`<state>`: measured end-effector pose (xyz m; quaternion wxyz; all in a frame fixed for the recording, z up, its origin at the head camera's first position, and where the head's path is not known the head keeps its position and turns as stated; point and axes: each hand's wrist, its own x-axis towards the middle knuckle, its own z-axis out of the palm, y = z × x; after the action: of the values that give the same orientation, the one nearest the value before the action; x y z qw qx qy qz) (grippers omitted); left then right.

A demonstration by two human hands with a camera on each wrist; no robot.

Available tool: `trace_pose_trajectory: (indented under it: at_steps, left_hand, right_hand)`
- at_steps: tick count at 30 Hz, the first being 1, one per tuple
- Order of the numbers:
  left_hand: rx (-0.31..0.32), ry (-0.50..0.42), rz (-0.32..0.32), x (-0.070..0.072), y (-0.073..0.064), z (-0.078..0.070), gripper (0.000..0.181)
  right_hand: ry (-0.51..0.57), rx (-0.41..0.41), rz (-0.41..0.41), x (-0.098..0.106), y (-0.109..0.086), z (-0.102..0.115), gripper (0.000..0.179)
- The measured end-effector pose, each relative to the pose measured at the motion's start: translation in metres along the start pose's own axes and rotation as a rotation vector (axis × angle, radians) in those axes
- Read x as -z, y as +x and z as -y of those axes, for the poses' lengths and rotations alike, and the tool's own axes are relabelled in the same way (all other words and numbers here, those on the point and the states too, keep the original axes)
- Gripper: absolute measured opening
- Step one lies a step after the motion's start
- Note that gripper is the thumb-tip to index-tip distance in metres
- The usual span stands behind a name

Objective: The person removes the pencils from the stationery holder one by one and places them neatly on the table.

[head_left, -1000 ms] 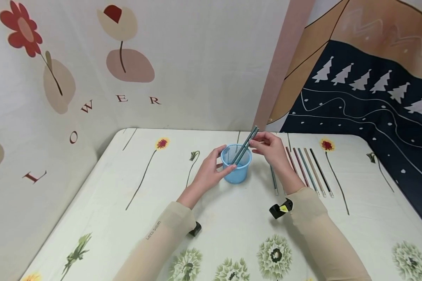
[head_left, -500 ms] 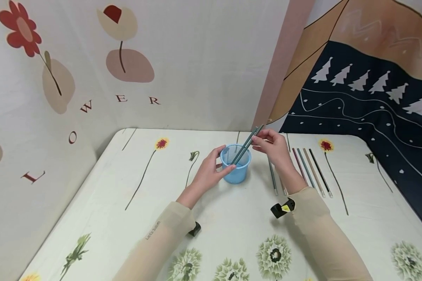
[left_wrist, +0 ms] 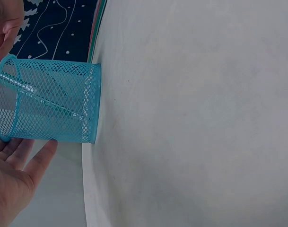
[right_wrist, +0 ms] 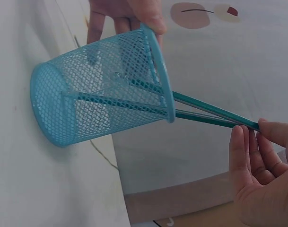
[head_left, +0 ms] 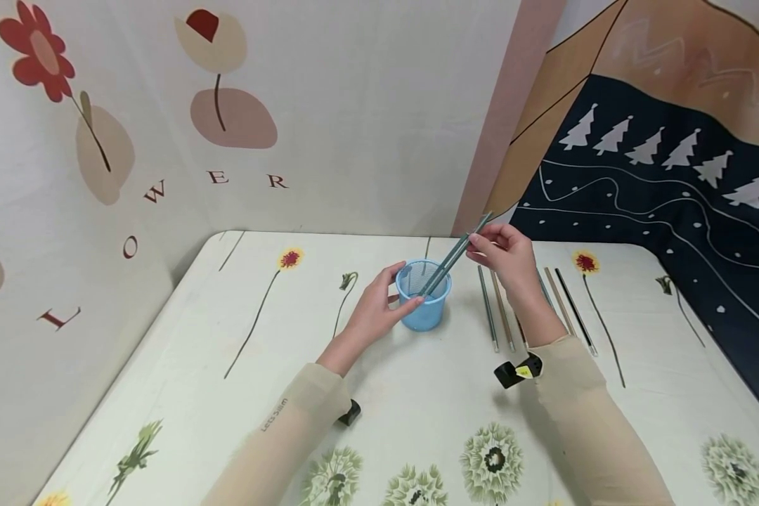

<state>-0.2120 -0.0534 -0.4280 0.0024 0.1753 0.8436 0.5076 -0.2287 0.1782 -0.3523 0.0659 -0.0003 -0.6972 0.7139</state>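
A light blue mesh pencil cup [head_left: 424,315] stands upright on the table. My left hand [head_left: 379,306] holds it by the rim, thumb at the near side and fingers at the left. Two green pencils [right_wrist: 205,106] slant out of the cup toward the right. With thumb and fingertips my right hand [head_left: 506,256] pinches one near its upper end. Through the mesh in the right wrist view, that pencil's lower end hangs partway up inside the cup. The other pencil's lower end is near the bottom, and its upper part lies against my right fingers.
Right of the cup lie a dark green pencil [head_left: 488,309] and a brown pencil [head_left: 502,313]. Farther right are a tan pencil [head_left: 560,302] and a black pencil [head_left: 575,309]. My right forearm partly covers others between them. Patterned cloth walls [head_left: 354,140] rise behind the table.
My right hand has moved up and to the right, drawing one green pencil partly out of the cup. The pencils lean lower toward the right. My left hand and the cup stay almost still.
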Motion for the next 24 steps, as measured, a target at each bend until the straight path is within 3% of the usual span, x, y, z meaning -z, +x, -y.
trace_pose_trajectory:
  at_steps: [13, 24]
  left_hand:
    - [0.001, -0.003, -0.003, 0.000, 0.000, 0.000, 0.075]
    - [-0.004, -0.009, -0.004, 0.000, 0.000, 0.002, 0.075]
  right_hand:
    - [0.102, 0.043, -0.013, 0.014, -0.001, 0.012, 0.008]
    - [0.113, 0.067, -0.051, 0.024, -0.001, 0.024, 0.010]
